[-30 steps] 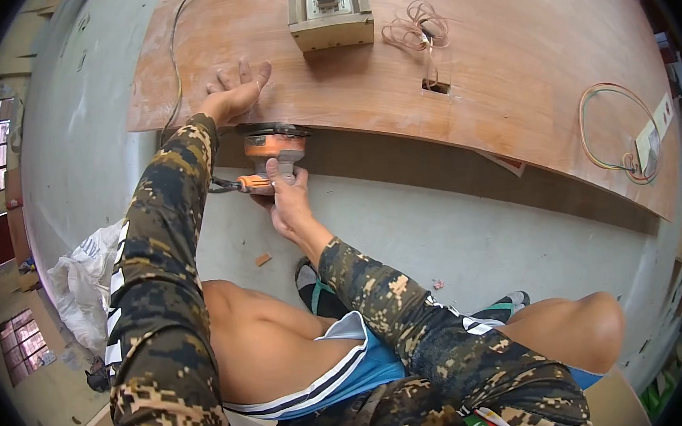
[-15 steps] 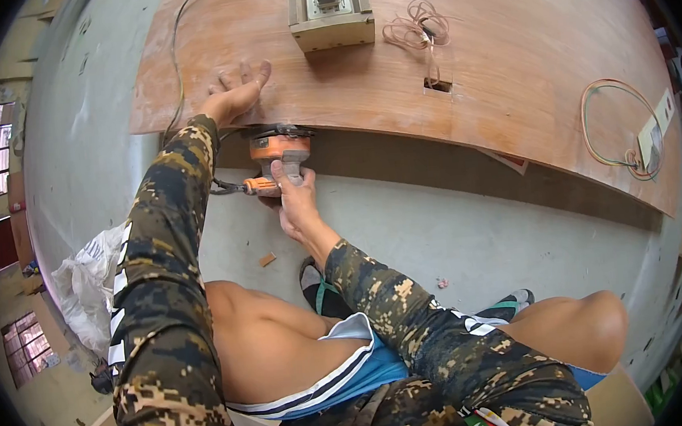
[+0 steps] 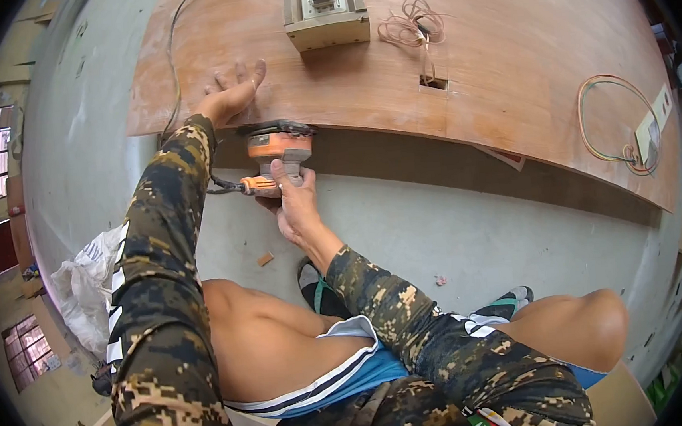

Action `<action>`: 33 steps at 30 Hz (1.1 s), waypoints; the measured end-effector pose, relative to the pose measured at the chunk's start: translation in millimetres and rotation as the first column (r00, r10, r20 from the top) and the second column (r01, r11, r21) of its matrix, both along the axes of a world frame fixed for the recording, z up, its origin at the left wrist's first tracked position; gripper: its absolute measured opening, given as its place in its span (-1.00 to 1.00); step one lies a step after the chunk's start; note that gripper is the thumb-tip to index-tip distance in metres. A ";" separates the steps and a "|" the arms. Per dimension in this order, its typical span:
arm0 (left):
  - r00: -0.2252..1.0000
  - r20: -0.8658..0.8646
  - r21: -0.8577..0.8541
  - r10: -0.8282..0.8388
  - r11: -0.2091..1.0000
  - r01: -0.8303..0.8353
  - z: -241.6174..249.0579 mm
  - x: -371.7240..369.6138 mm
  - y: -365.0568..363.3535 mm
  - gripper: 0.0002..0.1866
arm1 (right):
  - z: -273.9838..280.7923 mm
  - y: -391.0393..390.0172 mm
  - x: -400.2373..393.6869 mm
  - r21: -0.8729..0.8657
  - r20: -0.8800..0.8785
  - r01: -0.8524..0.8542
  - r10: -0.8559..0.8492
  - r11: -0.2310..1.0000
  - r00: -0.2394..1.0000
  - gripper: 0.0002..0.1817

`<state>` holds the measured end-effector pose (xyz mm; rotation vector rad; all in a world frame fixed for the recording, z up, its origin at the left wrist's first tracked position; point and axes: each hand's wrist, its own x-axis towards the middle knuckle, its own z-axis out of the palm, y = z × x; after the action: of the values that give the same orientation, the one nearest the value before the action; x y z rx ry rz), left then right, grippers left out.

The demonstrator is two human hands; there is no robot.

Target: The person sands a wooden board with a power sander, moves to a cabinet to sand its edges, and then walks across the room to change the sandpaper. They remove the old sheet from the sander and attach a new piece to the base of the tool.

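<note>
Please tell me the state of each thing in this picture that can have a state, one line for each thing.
Left hand: open, flat on the plywood sheet.
Right hand: closed around the orange power tool, held at the sheet's edge.
Socket box: plug inserted.
Thin wire: loosely coiled.
Coloured wires: looped.
Rectangular cutout: open.

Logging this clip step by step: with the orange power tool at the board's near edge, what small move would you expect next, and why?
Probably a short slide of the orange power tool to the right along the plywood board. The right hand has its grip on the tool at the board's near edge, the left hand lies flat on the board just above it, and most of that edge runs on to the right.
</note>
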<state>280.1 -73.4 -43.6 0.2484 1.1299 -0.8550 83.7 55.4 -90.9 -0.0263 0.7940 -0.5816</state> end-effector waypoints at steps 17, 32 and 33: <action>0.999 0.054 0.020 -0.003 1.000 0.002 -4.2 -0.2 0.1 -0.25 | -16.1 -2.1 1.0 0.004 0.069 -0.073 0.072 0.997 0.995 -0.21; 0.972 0.234 0.036 0.007 0.999 -0.016 -11.1 2.8 2.6 -0.21 | -20.6 -5.8 -12.9 0.045 0.102 -0.077 0.072 0.996 0.992 -0.25; 0.975 0.219 0.010 0.031 0.999 -0.034 -13.1 3.9 4.1 -0.20 | -16.4 -6.9 -20.2 0.047 0.116 -0.056 0.050 0.997 0.992 -0.25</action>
<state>284.0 -69.4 -56.7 0.3266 0.9313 -0.7707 63.5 48.5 -107.3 0.0319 0.6933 -0.5082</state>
